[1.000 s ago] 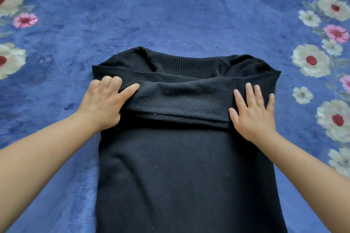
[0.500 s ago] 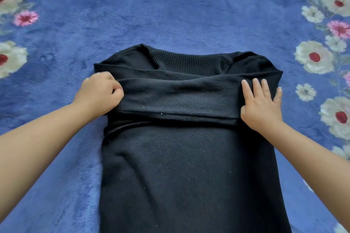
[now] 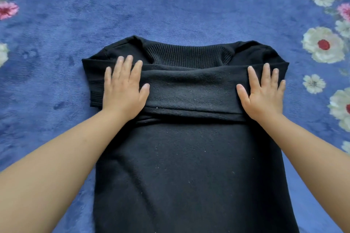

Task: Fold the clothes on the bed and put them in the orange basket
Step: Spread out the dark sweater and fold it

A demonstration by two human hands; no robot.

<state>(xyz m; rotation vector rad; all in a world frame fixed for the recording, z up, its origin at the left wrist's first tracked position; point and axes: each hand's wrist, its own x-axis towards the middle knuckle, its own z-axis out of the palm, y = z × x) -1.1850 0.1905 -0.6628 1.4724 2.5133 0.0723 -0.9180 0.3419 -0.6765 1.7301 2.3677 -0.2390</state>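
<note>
Black sweater (image 3: 189,166) pressed by left hand (image 3: 124,90) and right hand (image 3: 262,94), fingers straight, apart.

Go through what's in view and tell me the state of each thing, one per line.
black sweater: lying flat on the blanket, sleeves folded across the chest
left hand: open, fingers straight, pressing the folded sleeve
right hand: open, fingers straight, pressing the folded sleeve
blue floral blanket: spread out under the sweater

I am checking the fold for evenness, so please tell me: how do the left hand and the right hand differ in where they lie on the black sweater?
The left hand lies inward from the black sweater's edge, cloth showing beside it; the right hand lies closer to its edge. Left fingertips reach slightly farther up than right ones. Both lie flat, fingers straight, on the folded band.
</note>
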